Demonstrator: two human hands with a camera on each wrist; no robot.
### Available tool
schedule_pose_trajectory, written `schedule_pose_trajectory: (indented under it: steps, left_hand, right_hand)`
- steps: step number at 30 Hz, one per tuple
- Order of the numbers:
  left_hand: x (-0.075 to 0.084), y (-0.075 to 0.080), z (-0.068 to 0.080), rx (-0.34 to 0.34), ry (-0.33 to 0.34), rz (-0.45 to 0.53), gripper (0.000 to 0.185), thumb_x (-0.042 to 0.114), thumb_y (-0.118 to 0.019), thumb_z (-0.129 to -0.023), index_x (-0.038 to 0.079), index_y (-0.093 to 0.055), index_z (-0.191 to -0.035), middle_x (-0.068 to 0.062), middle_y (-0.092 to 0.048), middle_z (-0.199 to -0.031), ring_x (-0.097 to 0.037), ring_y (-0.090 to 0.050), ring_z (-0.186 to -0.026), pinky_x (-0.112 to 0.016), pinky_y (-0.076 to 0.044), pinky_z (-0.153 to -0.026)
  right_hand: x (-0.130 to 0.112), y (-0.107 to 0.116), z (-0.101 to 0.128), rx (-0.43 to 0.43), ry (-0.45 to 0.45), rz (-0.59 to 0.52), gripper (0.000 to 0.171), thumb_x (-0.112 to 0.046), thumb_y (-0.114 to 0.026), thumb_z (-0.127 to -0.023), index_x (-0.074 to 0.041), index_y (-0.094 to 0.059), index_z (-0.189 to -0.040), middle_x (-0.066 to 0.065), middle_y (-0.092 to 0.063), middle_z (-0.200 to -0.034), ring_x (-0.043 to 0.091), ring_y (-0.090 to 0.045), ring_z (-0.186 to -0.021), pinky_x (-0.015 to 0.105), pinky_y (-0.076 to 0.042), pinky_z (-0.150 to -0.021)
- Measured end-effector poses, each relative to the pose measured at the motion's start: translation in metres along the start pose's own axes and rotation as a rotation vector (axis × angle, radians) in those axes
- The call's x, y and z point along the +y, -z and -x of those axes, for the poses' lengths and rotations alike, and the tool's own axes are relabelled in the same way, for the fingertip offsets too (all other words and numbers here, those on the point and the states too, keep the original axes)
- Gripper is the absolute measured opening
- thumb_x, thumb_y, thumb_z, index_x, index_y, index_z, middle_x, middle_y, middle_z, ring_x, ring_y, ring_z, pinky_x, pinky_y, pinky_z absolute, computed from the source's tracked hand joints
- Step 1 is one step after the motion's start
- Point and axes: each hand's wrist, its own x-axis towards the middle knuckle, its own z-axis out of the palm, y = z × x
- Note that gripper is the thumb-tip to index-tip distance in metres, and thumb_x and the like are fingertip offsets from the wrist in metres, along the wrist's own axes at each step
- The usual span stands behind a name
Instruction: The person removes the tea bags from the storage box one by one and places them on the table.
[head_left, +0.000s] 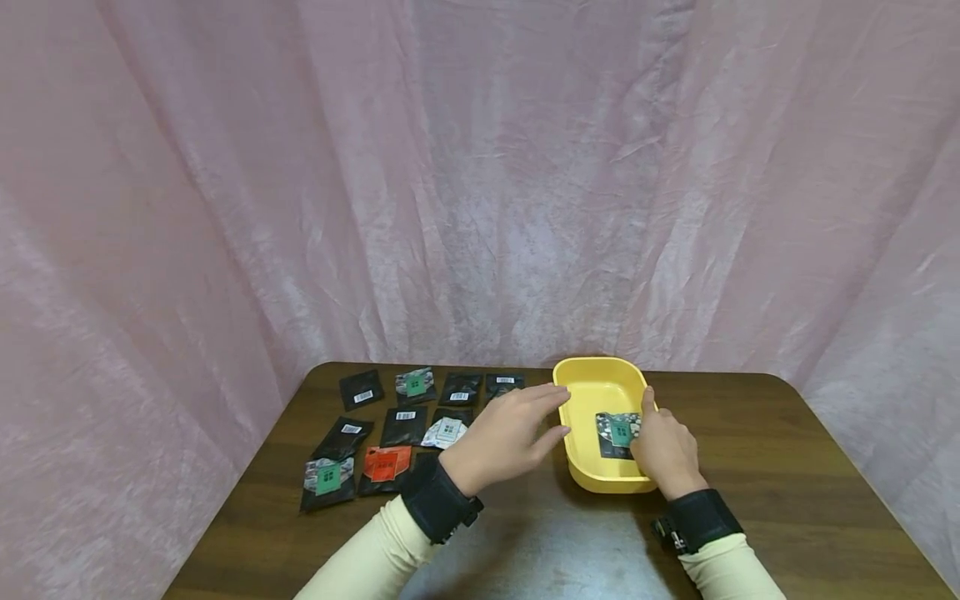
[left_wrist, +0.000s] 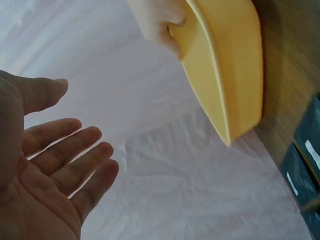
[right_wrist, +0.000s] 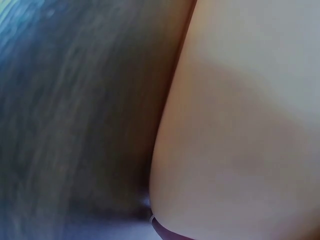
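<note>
A yellow plastic basin (head_left: 600,483) stands on the right half of the table. Inside it lies a dark sachet (head_left: 617,439) with a green label, its right side partly covered by my right hand (head_left: 669,450). That hand grips the basin's right rim, index finger along the edge; in the left wrist view its fingers curl over the yellow wall (left_wrist: 240,65). My left hand (head_left: 506,429) hovers just left of the basin, fingers spread and holding nothing; its palm (left_wrist: 55,170) shows in the left wrist view. The right wrist view is mostly blurred skin (right_wrist: 235,130).
Several sachets lie on the left of the wooden table (head_left: 772,483): black ones with white barcode labels (head_left: 405,427), an orange-labelled one (head_left: 385,468), a white-labelled one (head_left: 447,429) and green-labelled ones (head_left: 327,482). A pink curtain (head_left: 480,183) hangs behind the table.
</note>
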Motion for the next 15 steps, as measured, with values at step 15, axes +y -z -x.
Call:
schedule_pose_trajectory:
  steps: [15]
  left_hand:
    - [0.014, -0.062, -0.062, -0.152, -0.050, -0.078, 0.030, 0.033, -0.073, -0.100, 0.019, -0.075, -0.126, 0.005, -0.075, -0.116, -0.010, -0.071, -0.101, -0.021, -0.057, -0.084]
  right_hand:
    - [0.000, 0.001, 0.002, 0.037, 0.021, 0.002, 0.093, -0.013, -0.071, -0.090, 0.008, -0.021, -0.166, 0.036, -0.066, -0.112, 0.043, -0.069, -0.081, 0.059, -0.058, -0.069]
